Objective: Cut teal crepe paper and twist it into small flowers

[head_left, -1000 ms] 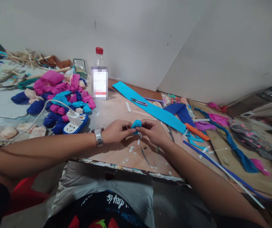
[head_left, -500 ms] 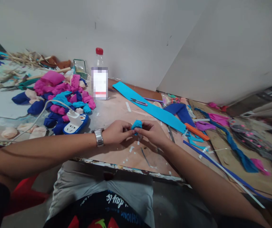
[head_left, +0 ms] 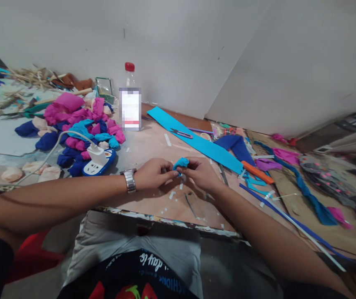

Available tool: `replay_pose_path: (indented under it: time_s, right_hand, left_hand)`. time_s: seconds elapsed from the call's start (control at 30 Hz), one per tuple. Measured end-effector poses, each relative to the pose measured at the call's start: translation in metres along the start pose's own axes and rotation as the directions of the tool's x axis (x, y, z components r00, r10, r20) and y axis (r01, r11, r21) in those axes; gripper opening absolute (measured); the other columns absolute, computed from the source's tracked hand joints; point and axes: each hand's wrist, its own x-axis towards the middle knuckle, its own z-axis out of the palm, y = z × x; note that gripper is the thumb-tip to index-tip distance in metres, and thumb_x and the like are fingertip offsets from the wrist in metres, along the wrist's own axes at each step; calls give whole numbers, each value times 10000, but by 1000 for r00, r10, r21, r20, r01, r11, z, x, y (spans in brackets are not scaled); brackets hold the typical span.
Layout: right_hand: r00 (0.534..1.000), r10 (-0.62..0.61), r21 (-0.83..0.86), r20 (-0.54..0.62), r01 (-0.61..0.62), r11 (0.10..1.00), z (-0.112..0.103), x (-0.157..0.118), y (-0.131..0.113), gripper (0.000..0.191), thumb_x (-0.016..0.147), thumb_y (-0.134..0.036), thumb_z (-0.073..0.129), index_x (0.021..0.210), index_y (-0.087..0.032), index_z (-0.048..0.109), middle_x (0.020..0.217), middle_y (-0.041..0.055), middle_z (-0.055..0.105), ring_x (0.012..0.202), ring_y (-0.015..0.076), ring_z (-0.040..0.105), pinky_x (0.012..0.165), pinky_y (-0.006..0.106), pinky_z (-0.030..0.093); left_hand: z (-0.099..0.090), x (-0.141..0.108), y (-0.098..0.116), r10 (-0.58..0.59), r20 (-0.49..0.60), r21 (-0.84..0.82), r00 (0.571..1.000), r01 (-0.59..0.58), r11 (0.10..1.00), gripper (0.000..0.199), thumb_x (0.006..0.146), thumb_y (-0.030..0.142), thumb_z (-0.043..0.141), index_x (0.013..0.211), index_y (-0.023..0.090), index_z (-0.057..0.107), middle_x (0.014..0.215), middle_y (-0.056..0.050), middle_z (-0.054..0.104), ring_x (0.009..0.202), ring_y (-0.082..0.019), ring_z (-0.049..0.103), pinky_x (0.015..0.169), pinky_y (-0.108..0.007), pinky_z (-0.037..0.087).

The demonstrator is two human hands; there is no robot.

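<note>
A small crumpled piece of bright blue crepe paper (head_left: 181,162) is pinched between my two hands above the table's front part. My left hand (head_left: 157,173), a metal watch on its wrist, grips the piece's lower left with thumb and fingertips. From the other side my right hand (head_left: 201,172) holds it between thumb and index finger. Just behind lies a long flat strip of the same blue paper (head_left: 203,148), with small thread snips (head_left: 181,133) resting on it. An orange-handled cutter (head_left: 258,172) touches the strip's right end.
A heap of pink, blue and cream paper bundles (head_left: 72,120) sits left, beside a power strip (head_left: 100,164) with a cable. A red-capped bottle (head_left: 130,79) stands near the wall. Blue and white strips (head_left: 302,230) lie at right. Tape scraps dot the table (head_left: 147,145).
The blue piece has turned between my fingers and now leans to the right, its shape longer. My right fingers have shifted slightly; my arms stay almost in place.
</note>
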Motion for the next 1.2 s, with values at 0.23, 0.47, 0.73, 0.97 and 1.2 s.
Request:
replay_pose_path:
  time_s: [0.23, 0.47, 0.73, 0.97, 1.2]
  right_hand:
    - [1000, 29, -15, -6, -29, 999, -1, 0, 0, 346, 701, -496, 887, 777, -178, 770, 764, 13, 723, 706, 154, 610, 720, 314, 512]
    - [1000, 21, -25, 13, -20, 999, -2, 0, -1, 366, 680, -517, 901, 753, -181, 773, 778, 21, 738, 726, 168, 627, 735, 326, 531]
    - [1000, 7, -30, 9, -6, 1000, -5, 2, 6, 457, 702, -610, 875, 790, -177, 758, 744, 15, 717, 673, 149, 600, 664, 291, 506]
    - [998, -6, -107, 64, 13, 994, -8, 1, 4, 459, 759, -625, 836, 806, -176, 760, 744, 16, 715, 692, 159, 610, 669, 293, 505]
    - [996, -38, -72, 83, 44, 996, -8, 3, 8, 468, 779, -628, 824, 778, -170, 729, 728, 11, 681, 680, 148, 592, 669, 281, 469]
  left_hand:
    - [-1, 0, 1, 2, -5, -43, 1000, -2, 999, 372, 949, 456, 599, 763, 144, 678, 649, -1, 609, 615, -126, 520, 584, -249, 354]
    - [0, 1, -1, -9, 38, -124, 999, 13, 992, 399, 953, 496, 599, 815, 136, 701, 658, -13, 625, 606, -125, 522, 558, -238, 344]
    - [-1, 0, 4, -1, 7, -303, 1000, 3, 953, 453, 958, 540, 617, 765, 134, 680, 650, -2, 609, 592, -106, 507, 563, -227, 376]
    - [-2, 2, 2, -28, -8, -272, 1000, 25, 962, 505, 945, 614, 595, 779, 140, 650, 633, 9, 562, 587, -109, 473, 552, -239, 339]
    - [0, 4, 0, -31, -25, -332, 999, 21, 943, 529, 918, 641, 621, 778, 132, 656, 673, -9, 602, 626, -115, 502, 593, -247, 366]
